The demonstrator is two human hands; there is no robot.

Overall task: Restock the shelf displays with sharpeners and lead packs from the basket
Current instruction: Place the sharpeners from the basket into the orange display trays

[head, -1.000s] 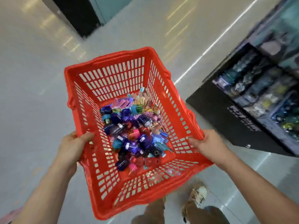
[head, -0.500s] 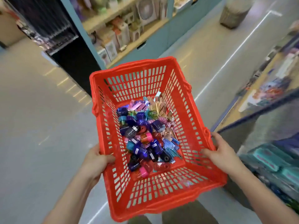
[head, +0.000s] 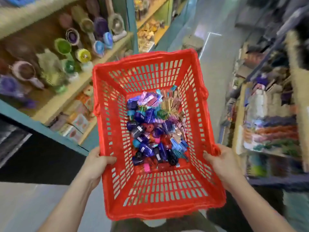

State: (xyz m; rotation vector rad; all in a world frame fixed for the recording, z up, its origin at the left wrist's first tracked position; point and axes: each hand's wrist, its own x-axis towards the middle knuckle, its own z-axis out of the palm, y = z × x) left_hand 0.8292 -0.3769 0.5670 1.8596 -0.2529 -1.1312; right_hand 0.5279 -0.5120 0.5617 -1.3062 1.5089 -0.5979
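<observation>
- Red slotted plastic basket (head: 150, 213) fills the centre of the frame, held in the air, long axis running up-frame, open top facing the camera.
- Left hand (head: 96, 164) is at lower left of centre, gripping the basket's left rim. The thumb is hooked over onto the inner wall and the fingers are wrapped outside, mostly hidden.
- Right hand (head: 220, 164) is at lower right of centre, gripping the right rim near a corner. The thumb lies inside against the wall and the fingers are hidden behind it.
- Stock is one mixed pile on the basket floor, centre to upper part, with nothing in either hand besides the rim.
- Sharpeners (head: 143, 148) are chunky blue, purple, teal, pink and red blocks, mostly on the left and lower side of the pile.
- Lead packs (head: 172, 104) are thin flat pink, gold and blue packs, at the upper right of the pile and down its right edge.
- Left shelf unit (head: 55, 104) is in the upper left of the frame, with wood boards and teal trim. It holds round-headed items that look like small fans (head: 66, 47), with boxes on the shelf below, all motion-blurred.
- Right display (head: 267, 131) runs along the right edge of the frame with colourful packed stock, too blurred to identify.
- Pale glossy floor (head: 25, 206) shows at lower left and up the aisle at top centre.
</observation>
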